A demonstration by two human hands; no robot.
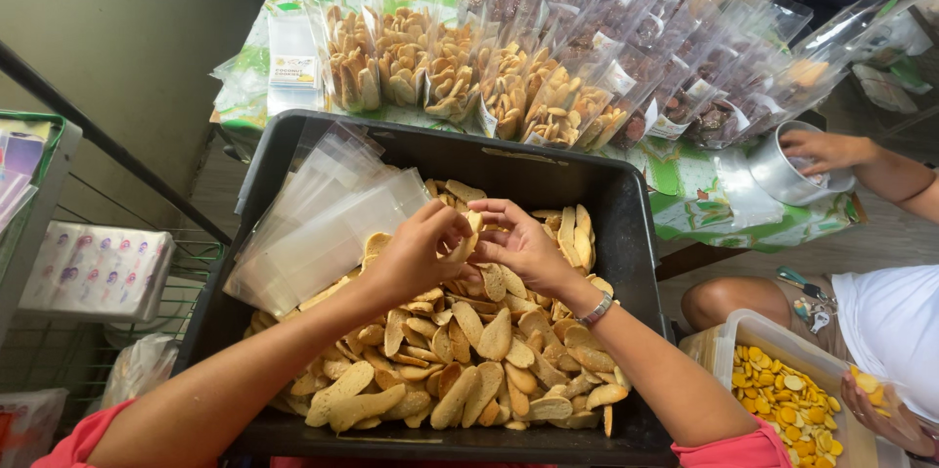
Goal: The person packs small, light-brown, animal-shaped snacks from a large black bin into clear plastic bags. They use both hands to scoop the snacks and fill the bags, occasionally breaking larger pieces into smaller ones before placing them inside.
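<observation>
A black plastic tub point(626, 233) holds a heap of oval tan biscuits point(479, 351). Both my hands meet above the heap's middle. My left hand point(421, 248) pinches a stack of several biscuits point(468, 238) by its fingertips. My right hand point(523, 243), with a metal watch at the wrist, closes on the same stack from the right. A sheaf of empty clear plastic bags point(323, 219) lies against the tub's left wall, on top of the biscuits.
Rows of filled clear bags of biscuits and dark snacks point(548, 67) stand on the green-patterned table point(704, 204) beyond the tub. Another person at right reaches into a metal pot point(787, 175); a clear box of yellow chips point(782, 400) sits by them. A wire rack point(88, 272) stands at left.
</observation>
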